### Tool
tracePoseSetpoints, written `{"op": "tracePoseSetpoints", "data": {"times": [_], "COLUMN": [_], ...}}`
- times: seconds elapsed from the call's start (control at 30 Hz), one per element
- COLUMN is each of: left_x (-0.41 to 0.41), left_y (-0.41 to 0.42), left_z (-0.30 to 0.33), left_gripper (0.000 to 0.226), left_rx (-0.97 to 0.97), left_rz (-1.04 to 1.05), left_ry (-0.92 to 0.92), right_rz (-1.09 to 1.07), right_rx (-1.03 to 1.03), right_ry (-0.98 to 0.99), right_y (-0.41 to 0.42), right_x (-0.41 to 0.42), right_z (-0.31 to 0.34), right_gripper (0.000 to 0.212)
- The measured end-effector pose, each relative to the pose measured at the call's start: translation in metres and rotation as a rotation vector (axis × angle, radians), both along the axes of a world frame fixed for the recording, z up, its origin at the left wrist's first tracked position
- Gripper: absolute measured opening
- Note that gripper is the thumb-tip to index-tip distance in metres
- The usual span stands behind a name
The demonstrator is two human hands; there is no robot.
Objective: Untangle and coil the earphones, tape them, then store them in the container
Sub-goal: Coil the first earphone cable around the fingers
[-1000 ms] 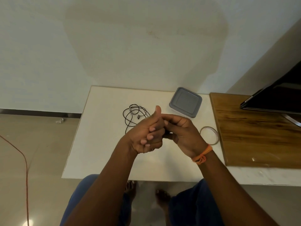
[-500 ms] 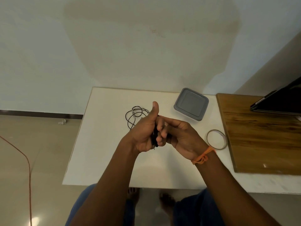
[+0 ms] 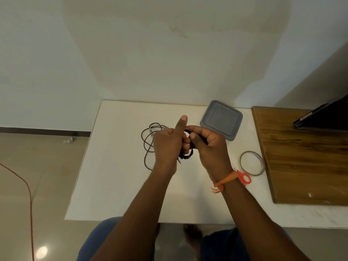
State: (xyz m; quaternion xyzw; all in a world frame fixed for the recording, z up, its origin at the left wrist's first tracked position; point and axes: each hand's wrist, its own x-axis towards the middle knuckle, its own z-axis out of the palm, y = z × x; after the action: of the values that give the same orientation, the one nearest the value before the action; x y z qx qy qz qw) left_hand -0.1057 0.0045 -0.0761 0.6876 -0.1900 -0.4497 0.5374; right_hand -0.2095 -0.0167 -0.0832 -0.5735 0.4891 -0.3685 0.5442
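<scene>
1. Fingers of the left hand are curled round a small bundle of black earphone cable, with the thumb raised straight; the jack plug hangs out just below the palm.
2. Fingers of the right hand are closed in a pinch on a strand of the same cable, which is led across to the left fingers, apparently to lay another turn on the bundle.
3. An orange thread is tied round the right wrist.
4. Loose loops of the earphones lie on the white table just beyond the left hand, so only part of the cable is judged to be coiled; whether all knots are out cannot be told.
5. A roll of clear tape lies flat on the table to the right of the right hand, near red-handled scissors that are partly hidden by the wrist; neither is touched, so taping is judged not yet begun.
6. A grey square container, its lid on, sits beyond the right hand; it must be opened before anything is stored.
7. A wooden board lies at the far right.
8. Remaining, by this judgement: the rest of the coiling, the taping, the storing.
</scene>
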Motion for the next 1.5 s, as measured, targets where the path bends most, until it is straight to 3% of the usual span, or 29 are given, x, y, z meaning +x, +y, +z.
{"op": "tracePoseSetpoints", "data": {"times": [0.07,0.1,0.23,0.33,0.47,0.63,0.73,0.9,1.1,1.27,1.5], "left_x": [-0.005,-0.008,-0.023,-0.028,-0.035,-0.027,-0.025,-0.01,0.003,0.005,0.005], "left_y": [0.0,0.0,0.0,0.0,0.002,0.002,0.002,0.001,0.0,0.001,0.001], "left_z": [-0.007,-0.011,-0.01,-0.011,-0.01,-0.01,-0.008,-0.001,0.002,0.002,0.007], "left_gripper": [0.067,0.067,0.046,0.045,0.044,0.037,0.041,0.044,0.046,0.054,0.068], "left_rx": [-0.038,-0.055,-0.099,-0.116,-0.148,-0.164,-0.168,-0.167,-0.152,-0.127,-0.15], "left_rz": [0.022,0.02,-0.042,-0.074,-0.142,-0.056,0.016,0.056,0.055,0.01,-0.106], "left_ry": [-0.281,-0.333,-0.143,-0.006,0.083,0.139,0.198,0.4,0.489,0.569,0.567], "right_rz": [-0.035,-0.055,-0.15,-0.221,-0.281,-0.252,-0.167,0.165,0.352,0.213,-0.018], "right_rx": [-0.059,-0.07,-0.055,-0.061,-0.097,-0.112,-0.176,-0.047,-0.093,-0.112,-0.31], "right_ry": [0.033,0.031,-0.006,-0.005,0.021,0.039,0.072,-0.017,0.135,0.12,0.191], "right_y": [-0.001,-0.002,0.0,0.0,0.001,0.009,0.01,0.011,0.004,0.004,0.013], "right_x": [-0.001,-0.002,0.001,0.003,0.006,0.014,0.016,0.013,0.002,0.001,0.008], "right_z": [0.001,0.0,-0.001,-0.004,-0.01,-0.011,-0.008,0.002,0.0,0.001,-0.001], "right_gripper": [0.028,0.027,0.025,0.024,0.022,0.016,0.014,0.03,0.03,0.025,0.02]}}
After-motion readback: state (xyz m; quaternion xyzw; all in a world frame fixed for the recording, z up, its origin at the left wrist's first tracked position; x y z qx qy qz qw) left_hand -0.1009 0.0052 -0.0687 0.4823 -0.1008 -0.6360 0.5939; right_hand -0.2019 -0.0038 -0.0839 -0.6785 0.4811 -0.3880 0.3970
